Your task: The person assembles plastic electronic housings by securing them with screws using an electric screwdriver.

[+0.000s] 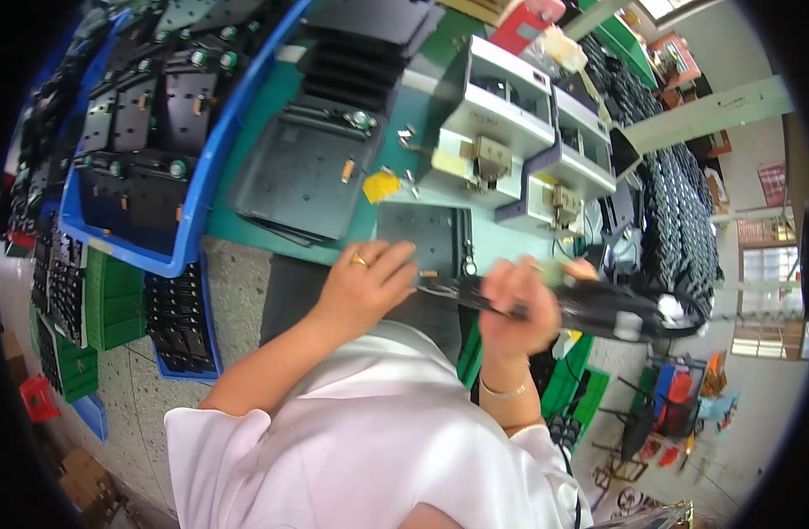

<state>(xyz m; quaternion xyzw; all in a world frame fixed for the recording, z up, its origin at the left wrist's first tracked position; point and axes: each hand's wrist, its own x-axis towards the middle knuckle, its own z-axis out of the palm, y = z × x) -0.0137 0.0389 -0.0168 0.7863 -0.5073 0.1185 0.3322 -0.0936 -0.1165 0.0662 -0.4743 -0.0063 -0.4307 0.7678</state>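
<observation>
My right hand point(521, 304) is wrapped round a black electric screwdriver point(598, 309), blurred by motion and held level. Its thin shaft points left, over the near part of a black flat panel point(413, 231) on the workbench. At that panel's left front edge is my left hand point(373, 280), a ring on one finger. Its fingers are bent and close together, and whatever lies under the fingertips is hidden. The panel carries a black bar with a round metal fitting along its right side. Similar panels point(303, 176) lie stacked just beyond my left hand.
Small metal parts point(409, 134) and a yellow piece point(382, 185) lie beside the stack. Two white-grey machines point(497, 119) stand at the back right. A blue bin point(179, 216) full of panels is on the left, above green crates point(118, 300). Black parts hang far right.
</observation>
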